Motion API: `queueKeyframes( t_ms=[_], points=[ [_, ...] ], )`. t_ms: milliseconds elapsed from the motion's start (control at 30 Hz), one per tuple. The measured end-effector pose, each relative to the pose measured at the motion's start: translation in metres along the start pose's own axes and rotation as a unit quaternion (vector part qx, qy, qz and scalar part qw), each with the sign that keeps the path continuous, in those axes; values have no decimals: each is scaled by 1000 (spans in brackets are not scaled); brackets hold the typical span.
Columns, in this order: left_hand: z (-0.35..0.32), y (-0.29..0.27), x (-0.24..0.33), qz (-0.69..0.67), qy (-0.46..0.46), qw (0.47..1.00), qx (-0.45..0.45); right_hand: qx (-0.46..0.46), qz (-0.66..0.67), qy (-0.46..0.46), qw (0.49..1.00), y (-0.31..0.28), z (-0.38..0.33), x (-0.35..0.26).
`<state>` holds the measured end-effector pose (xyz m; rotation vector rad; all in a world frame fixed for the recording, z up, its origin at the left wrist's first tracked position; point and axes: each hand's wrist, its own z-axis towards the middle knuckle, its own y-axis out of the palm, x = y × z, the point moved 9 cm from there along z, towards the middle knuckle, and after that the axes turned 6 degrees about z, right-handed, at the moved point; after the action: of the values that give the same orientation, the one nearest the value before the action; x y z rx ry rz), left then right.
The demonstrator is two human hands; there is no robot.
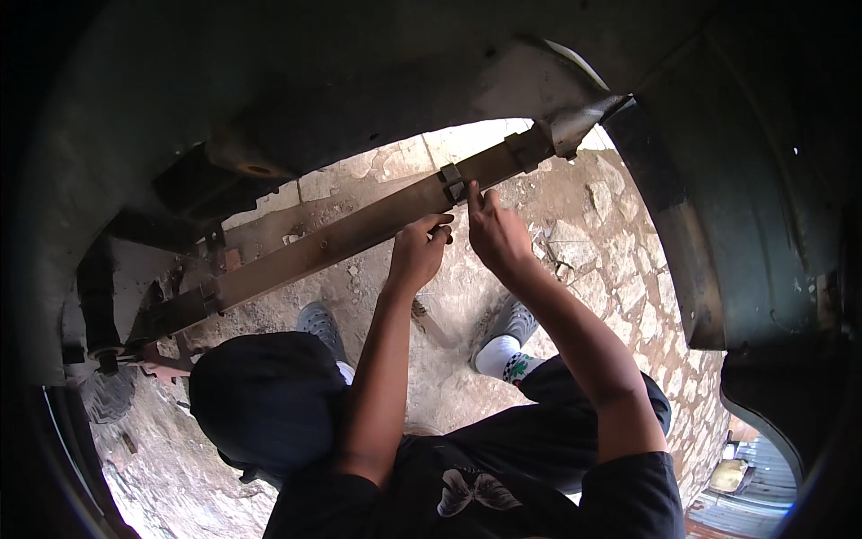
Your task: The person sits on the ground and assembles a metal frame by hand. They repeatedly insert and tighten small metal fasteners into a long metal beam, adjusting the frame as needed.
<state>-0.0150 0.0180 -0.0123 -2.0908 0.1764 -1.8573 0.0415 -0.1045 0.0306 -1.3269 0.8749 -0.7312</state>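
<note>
A long rusty leaf spring (341, 235) runs slantwise from lower left to upper right in front of me, with metal clamps around it. My right hand (501, 238) is just below the spring, its index finger stretched up to touch a clamp (452, 182) and the other fingers partly bent. Close by on the left, my left hand (418, 253) has its fingers curled toward the thumb beside the spring's lower edge. Something small and dark shows at those fingertips, too little to name. Another clamp (519, 153) sits farther up the spring.
A dark curved vehicle body panel (745, 198) arches overhead and down the right. The spring's upper end meets a metal bracket (575, 126). At lower left stands a dark cylindrical part (96, 296). Stony ground (620, 269) lies below, with a flat strip (433, 323) between my shoes.
</note>
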Motion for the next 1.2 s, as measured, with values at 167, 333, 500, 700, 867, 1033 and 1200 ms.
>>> queueKeyframes(
  t_ms=[167, 333, 500, 700, 867, 1033, 1200],
  points=[
    [4, -10, 5, 8, 21, 999, 27, 32, 41, -13, 999, 3, 8, 2],
    [2, -22, -5, 12, 50, 998, 43, 7, -5, 21, 1000, 5, -2, -5],
    [4, -12, -11, 27, 16, 999, 23, 33, 25, 47, 998, -5, 14, -3],
    [16, -13, 26, 65, 130, 989, 37, -53, 12, 20, 998, -3, 3, -1],
    [20, 10, 50, 257, 198, 945, 51, 22, 47, -21, 998, -1, 11, 24],
    [25, -10, 41, 192, 199, 950, 144, 10, 92, -39, 995, 9, 4, 26],
    [22, 5, 27, 235, 140, 961, 50, 9, 107, 27, 994, 5, 7, 21]
  ],
)
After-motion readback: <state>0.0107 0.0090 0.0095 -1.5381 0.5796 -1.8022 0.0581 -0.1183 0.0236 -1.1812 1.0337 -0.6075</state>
